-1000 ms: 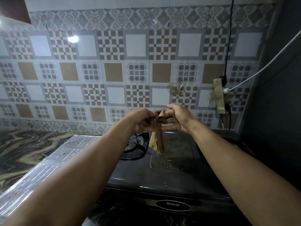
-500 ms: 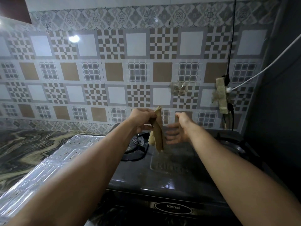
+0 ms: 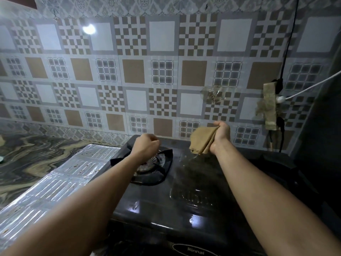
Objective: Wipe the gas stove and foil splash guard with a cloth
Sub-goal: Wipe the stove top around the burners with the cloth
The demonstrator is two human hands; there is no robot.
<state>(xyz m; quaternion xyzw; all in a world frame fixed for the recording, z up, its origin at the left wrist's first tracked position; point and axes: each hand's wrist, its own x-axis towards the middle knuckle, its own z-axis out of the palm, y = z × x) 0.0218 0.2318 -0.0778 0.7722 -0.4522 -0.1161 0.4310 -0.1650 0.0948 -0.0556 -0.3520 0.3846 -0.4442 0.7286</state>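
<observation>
A black gas stove (image 3: 166, 206) fills the lower middle of the head view, with its left burner (image 3: 153, 167) partly behind my left forearm. My right hand (image 3: 221, 134) grips a folded tan cloth (image 3: 202, 140) above the stove's back middle. The cloth hangs down to the left of that hand. My left hand (image 3: 145, 145) hovers over the left burner with its fingers curled and holds nothing. A silver foil splash guard (image 3: 60, 182) lies flat on the counter left of the stove, with brown specks on it.
A patterned tile wall (image 3: 162, 71) stands behind the stove. Black and white cables (image 3: 287, 52) run down at the right, near a taped patch (image 3: 269, 106) on the wall. A marbled counter (image 3: 27, 159) extends to the left. A dark surface closes the right side.
The cloth has passed from my left hand to my right hand. My right hand moved right with it, and my left hand dropped toward the burner, holding nothing.
</observation>
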